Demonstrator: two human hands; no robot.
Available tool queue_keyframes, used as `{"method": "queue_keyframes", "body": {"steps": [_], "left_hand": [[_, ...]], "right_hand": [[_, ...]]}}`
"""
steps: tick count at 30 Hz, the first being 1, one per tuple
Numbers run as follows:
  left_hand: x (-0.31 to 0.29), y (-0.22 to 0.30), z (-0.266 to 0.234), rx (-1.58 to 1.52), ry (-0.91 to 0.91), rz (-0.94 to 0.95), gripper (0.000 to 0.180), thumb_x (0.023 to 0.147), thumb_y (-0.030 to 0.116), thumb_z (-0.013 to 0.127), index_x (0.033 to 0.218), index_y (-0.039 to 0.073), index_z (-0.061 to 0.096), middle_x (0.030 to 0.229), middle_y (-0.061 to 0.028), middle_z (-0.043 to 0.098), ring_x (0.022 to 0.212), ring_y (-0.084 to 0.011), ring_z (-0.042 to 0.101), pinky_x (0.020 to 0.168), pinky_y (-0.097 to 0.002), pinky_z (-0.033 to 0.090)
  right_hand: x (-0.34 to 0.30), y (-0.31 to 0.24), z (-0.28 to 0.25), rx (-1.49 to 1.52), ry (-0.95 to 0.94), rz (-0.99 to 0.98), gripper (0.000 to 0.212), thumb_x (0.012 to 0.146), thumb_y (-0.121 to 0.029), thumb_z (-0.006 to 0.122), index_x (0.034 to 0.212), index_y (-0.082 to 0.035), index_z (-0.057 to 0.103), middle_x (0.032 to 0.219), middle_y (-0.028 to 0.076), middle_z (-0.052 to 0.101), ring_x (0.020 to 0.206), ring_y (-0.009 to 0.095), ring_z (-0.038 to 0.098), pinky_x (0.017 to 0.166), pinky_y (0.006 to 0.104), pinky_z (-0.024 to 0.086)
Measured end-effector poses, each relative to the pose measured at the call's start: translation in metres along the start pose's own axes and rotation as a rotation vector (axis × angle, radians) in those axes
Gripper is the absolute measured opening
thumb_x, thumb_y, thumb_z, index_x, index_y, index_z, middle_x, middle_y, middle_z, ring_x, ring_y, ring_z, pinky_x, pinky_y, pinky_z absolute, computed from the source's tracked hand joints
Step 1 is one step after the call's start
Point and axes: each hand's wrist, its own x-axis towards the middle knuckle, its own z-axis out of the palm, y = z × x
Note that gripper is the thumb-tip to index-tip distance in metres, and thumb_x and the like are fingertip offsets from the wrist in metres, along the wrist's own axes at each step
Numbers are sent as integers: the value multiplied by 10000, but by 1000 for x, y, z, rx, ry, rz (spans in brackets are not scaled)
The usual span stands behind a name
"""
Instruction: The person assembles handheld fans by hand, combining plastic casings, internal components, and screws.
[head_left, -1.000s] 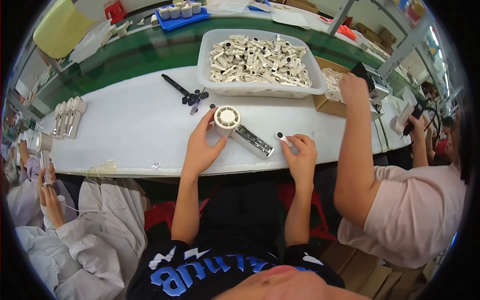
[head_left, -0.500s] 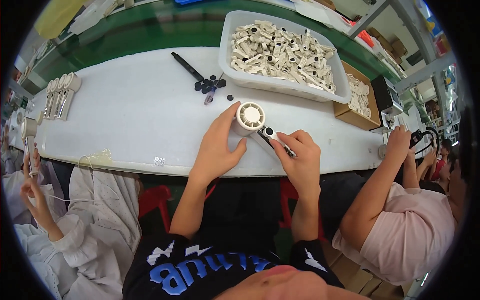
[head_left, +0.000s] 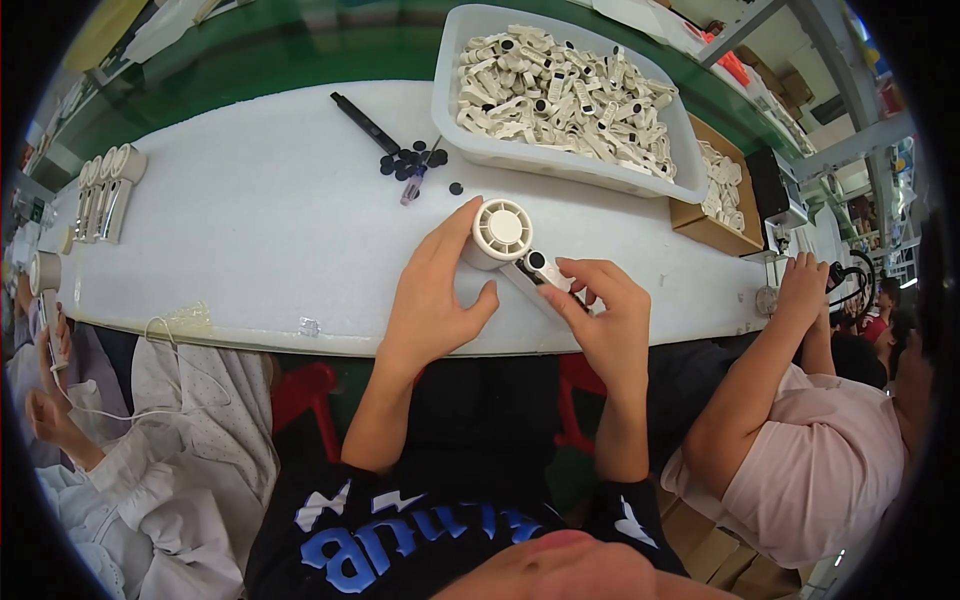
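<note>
A white handheld fan [head_left: 502,232] with a round, spoked grille lies on the table in front of me, its handle slanting toward the lower right. My left hand [head_left: 432,290] curves along the left side of the fan's head, fingertips against it and thumb apart from it. Thumb and fingers of my right hand [head_left: 608,308] pinch a small white cover piece with a black round button [head_left: 536,261] against the handle. Dark parts show along the handle beside the piece; its lower end is partly hidden by my fingers.
A large translucent bin [head_left: 447,100] full of white pieces stands behind the fan, a cardboard box [head_left: 712,232] to its right. Black discs [head_left: 408,165], a screwdriver [head_left: 413,186] and a black pen-like tool [head_left: 362,122] lie left. Several fans [head_left: 117,195] stand far left. People sit on both sides.
My right hand has shifted slightly right along the handle, with the cover piece still at the fan. My left hand stays at the fan's head. The left neighbour's hands moved lower.
</note>
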Motion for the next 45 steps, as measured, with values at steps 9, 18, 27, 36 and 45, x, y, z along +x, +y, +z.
{"method": "queue_keyframes", "body": {"steps": [9, 18, 27, 36, 45], "left_hand": [[-1, 2, -4, -159, -58, -69, 768, 716, 69, 709, 1430, 23, 429, 1298, -194, 579, 1185, -325, 570, 1029, -383, 425], [8, 10, 27, -101, 154, -107, 685, 760, 235, 782, 1327, 0, 479, 1210, -178, 598, 1097, -335, 598, 931, -413, 454], [21, 20, 63, 237, 218, -153, 848, 752, 434, 768, 1373, 12, 373, 1221, -171, 522, 1181, -293, 465, 969, -470, 247], [27, 23, 75, 327, 260, -177, 857, 706, 379, 783, 1357, 1, 373, 1155, -196, 498, 1115, -345, 461, 957, -494, 273], [29, 20, 81, 292, 287, -146, 824, 715, 281, 770, 1366, -3, 351, 1152, -232, 474, 1074, -393, 453, 929, -515, 325]], "right_hand": [[-10, 2, -2, 72, 36, 151, 159, 771, -31, 798, 918, 11, 753, 818, 83, 691, 661, 130, 598, 592, 240, 447], [-18, 6, 12, -26, 130, -56, 222, 771, -23, 791, 978, 30, 730, 889, 106, 674, 686, 174, 607, 642, 290, 492], [-24, 5, 8, -389, 37, -230, 632, 670, -75, 825, 1212, 93, 545, 1136, 168, 567, 898, 318, 538, 782, 381, 493], [-21, 23, 4, -461, -8, -307, 576, 683, -59, 775, 1171, 125, 531, 970, 173, 573, 854, 331, 532, 745, 391, 482], [-16, 30, 3, -475, -38, -391, 519, 641, -39, 741, 1091, 127, 541, 874, 178, 541, 796, 321, 513, 702, 396, 473]]}}
